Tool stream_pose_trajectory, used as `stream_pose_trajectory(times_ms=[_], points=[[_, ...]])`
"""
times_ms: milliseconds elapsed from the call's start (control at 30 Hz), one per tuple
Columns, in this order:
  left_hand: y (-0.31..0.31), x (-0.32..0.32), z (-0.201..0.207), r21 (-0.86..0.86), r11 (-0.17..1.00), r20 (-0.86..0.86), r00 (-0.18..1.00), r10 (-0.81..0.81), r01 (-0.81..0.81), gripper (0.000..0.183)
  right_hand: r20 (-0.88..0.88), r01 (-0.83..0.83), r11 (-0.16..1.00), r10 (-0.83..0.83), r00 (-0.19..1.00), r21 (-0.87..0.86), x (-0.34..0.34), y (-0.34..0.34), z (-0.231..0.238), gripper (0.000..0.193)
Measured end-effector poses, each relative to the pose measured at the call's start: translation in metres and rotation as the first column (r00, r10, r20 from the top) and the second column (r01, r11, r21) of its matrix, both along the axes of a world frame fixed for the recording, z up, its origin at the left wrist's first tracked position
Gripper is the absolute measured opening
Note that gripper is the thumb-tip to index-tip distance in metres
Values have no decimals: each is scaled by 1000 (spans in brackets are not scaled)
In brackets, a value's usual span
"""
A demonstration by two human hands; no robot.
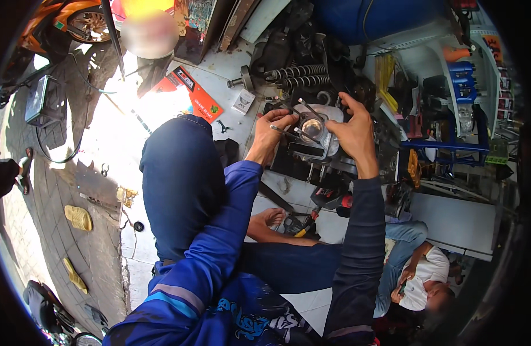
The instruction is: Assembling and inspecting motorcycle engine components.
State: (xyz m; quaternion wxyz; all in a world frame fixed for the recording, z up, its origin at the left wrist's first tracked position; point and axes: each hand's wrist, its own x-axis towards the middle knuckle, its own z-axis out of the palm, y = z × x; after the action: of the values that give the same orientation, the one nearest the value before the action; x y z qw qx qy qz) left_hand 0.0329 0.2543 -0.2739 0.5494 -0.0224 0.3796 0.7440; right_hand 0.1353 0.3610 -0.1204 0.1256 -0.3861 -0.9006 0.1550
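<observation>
In front of me a grey metal engine cylinder [329,145] stands with its round bore facing up. Several metal studs [307,108] stick out around the bore. At the cylinder's left edge, my left hand [271,131] has its thumb and forefinger pinched together; whatever lies between them is too small to name. My right hand [355,131] is at the other side, thumb touching the cylinder's rim and the other fingers spread, the forefinger raised. Dark engine parts lie beneath and around the cylinder, partly hidden by it.
Coil-spring shock absorbers [300,76] lie beyond the cylinder. A small white box [243,102] and an orange packet [197,97] are to the left. A cordless power tool [328,199] rests near my bare foot [266,224]. A seated person [430,271] is at lower right, beside shelving.
</observation>
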Motion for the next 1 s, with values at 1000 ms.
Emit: stream_pose_trajectory(times_ms=[1000], points=[[-10,5,-18,-238,897,-90,928,362,-373,17,-422,256,961,-274,864,-101,124,-60,57,34]])
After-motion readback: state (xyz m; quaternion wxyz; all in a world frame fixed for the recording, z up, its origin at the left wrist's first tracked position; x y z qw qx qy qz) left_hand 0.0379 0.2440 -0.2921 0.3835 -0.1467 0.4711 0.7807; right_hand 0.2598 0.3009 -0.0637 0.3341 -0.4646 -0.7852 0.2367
